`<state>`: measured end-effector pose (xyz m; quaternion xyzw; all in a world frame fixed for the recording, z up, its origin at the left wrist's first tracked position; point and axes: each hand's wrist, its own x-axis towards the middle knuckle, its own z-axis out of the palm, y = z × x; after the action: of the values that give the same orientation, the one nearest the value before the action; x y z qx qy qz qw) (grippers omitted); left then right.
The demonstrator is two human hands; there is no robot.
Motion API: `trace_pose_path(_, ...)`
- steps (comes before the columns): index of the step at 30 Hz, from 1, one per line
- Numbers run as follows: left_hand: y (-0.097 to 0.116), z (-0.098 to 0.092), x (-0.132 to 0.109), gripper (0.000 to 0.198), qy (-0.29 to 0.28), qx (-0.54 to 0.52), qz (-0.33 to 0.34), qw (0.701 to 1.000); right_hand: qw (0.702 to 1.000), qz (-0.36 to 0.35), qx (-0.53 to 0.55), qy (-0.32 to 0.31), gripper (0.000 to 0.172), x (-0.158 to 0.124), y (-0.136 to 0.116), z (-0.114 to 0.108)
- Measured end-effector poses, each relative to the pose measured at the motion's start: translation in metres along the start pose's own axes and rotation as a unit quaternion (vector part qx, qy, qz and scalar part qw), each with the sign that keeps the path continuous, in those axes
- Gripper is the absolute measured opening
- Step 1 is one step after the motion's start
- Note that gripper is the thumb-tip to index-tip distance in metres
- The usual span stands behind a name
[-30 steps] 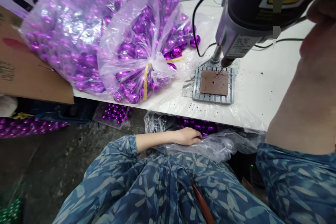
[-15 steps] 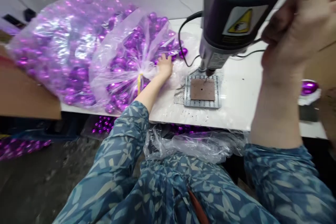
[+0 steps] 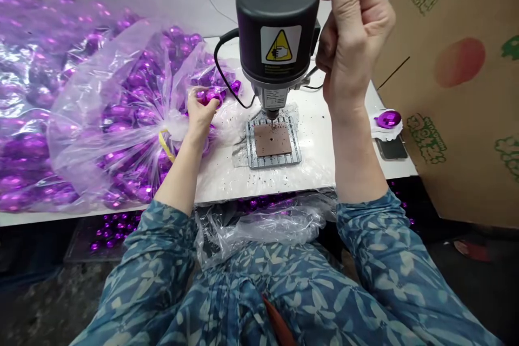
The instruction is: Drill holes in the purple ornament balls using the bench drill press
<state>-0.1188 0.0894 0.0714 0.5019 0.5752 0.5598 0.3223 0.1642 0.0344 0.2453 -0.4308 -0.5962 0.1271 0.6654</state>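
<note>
My left hand [image 3: 200, 111] is at the mouth of a clear plastic bag [image 3: 162, 135] of shiny purple balls, thumb and fingers closed around one purple ball [image 3: 213, 96]. Beside the black drill press [image 3: 278, 27] my right hand [image 3: 352, 38] is raised and curled. A short metal bar on the press runs toward this hand, which closes on the handle there; the grip itself is hidden by my fingers. Under the chuck, a brown board [image 3: 272, 146] with a small dark hole lies on the slotted metal base [image 3: 275, 161].
Dark shavings dot the white table [image 3: 316, 146]. To the right, a purple ornament [image 3: 389, 118] rests on white material by a phone [image 3: 391, 148], next to a large cardboard box [image 3: 454, 108]. Clear plastic [image 3: 263, 227] hangs along the front edge, and a black cable [image 3: 219, 59] loops beside the press.
My view has turned right, bringing the cardboard box into sight. My left fingers, spread near the bag's balls before, now close on one. My right hand stays beside the press.
</note>
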Motion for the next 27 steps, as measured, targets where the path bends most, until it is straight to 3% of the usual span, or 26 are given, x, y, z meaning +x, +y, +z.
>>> trace_pose_path(3, 0.012, -0.003, -0.026, 0.029, -0.002, -0.095, -0.077, 0.993, 0.999, -0.005, 0.032, 0.016, 0.052, -0.001, -0.004, 0.003)
trace_pose_path(6, 0.015, 0.000, -0.052, 0.027, -0.031, -0.086, -0.071, 0.993, 0.998, -0.005, 0.059, 0.030, 0.050, 0.001, -0.005, 0.006)
trace_pose_path(9, 0.009, 0.007, -0.074, 0.030, 0.048, -0.001, -0.003, 0.999, 0.994, -0.008, 0.101, 0.051, 0.054, 0.005, -0.003, 0.008)
trace_pose_path(12, 0.001, 0.018, -0.098, 0.027, 0.124, 0.077, 0.102, 0.984, 0.984, -0.010, 0.170, 0.048, 0.053, 0.005, -0.004, 0.007)
trace_pose_path(16, -0.011, 0.033, -0.139, 0.014, 0.131, 0.130, 0.227, 0.956, 0.971, -0.014, 0.233, 0.048, 0.057, 0.002, -0.009, 0.004)
trace_pose_path(18, -0.014, 0.037, -0.149, 0.010, 0.119, 0.146, 0.241, 0.952, 0.967, -0.014, 0.252, 0.046, 0.061, 0.001, -0.012, 0.004)
trace_pose_path(22, -0.015, 0.037, -0.124, 0.018, 0.068, 0.134, 0.172, 0.974, 0.964, -0.009, 0.261, 0.042, 0.062, 0.002, -0.014, 0.005)
trace_pose_path(27, -0.008, 0.049, -0.060, 0.025, -0.092, 0.167, 0.163, 0.968, 0.960, -0.004, 0.274, 0.051, 0.049, 0.004, -0.013, 0.007)
